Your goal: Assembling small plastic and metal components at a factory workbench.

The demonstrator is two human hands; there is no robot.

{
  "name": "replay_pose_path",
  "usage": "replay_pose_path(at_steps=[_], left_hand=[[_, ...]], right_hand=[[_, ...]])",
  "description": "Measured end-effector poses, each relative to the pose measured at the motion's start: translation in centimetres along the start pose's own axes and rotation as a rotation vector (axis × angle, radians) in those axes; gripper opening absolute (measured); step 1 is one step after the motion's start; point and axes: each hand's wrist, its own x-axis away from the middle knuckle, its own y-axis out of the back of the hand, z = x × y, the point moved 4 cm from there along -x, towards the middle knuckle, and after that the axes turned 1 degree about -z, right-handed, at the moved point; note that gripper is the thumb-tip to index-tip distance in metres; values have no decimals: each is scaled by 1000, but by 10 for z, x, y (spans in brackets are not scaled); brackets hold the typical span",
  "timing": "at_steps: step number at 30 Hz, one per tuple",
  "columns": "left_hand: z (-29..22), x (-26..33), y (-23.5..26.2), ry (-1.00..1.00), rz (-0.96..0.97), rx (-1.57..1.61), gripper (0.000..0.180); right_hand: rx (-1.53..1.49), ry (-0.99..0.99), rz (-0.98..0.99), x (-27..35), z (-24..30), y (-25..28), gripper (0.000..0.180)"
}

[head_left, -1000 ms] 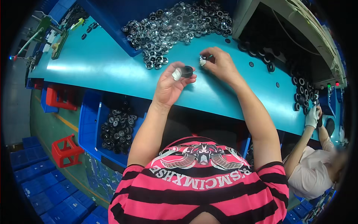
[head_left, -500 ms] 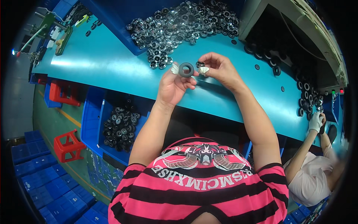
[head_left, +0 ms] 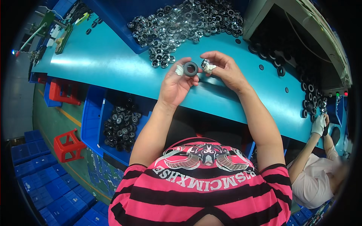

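**Black ring turned face-on in the left hand; chrome part close by in the right**

Change over the last second: the black ring point(head_left: 190, 74), just above the frame's centre, has been turned so that its hole faces the camera; the small chrome part point(head_left: 205, 63) to its right now shows a shiny side, where half a second ago it looked darker; judgement: both pieces are being turned about in the fingers, but they remain separate and unjoined.

Left hand point(head_left: 175, 84): palm up, narrow grip; ring held between thumb and fingers, a white wrap point(head_left: 180, 70) on what looks like the thumb, the lower fingers curled loosely; right hand point(head_left: 228, 71): narrow pinch, chrome part at the tips of thumb and fingers, with a similar white covering point(head_left: 209, 69); a slim gap shows between the two pieces in this view.

Surroundings, near to far: lower left, a blue box point(head_left: 144, 122) with dark wheel-like parts point(head_left: 120, 126), below the edge of the turquoise table point(head_left: 124, 75); far right, a cluster of black rings point(head_left: 311, 96) and a co-worker's gloved hand point(head_left: 318, 125); upper centre, a heap of chrome parts point(head_left: 184, 26) beside a large blue bin point(head_left: 113, 26).
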Motion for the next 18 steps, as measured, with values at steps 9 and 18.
replay_pose_path(at_steps=[9,18], left_hand=[[0,4,4,-66,-60,-62,30],[-1,0,-1,-71,-92,-57,30]], right_hand=[[-47,1,28,1,-1,5,38],[-9,90,62,5,4,-10,32]])
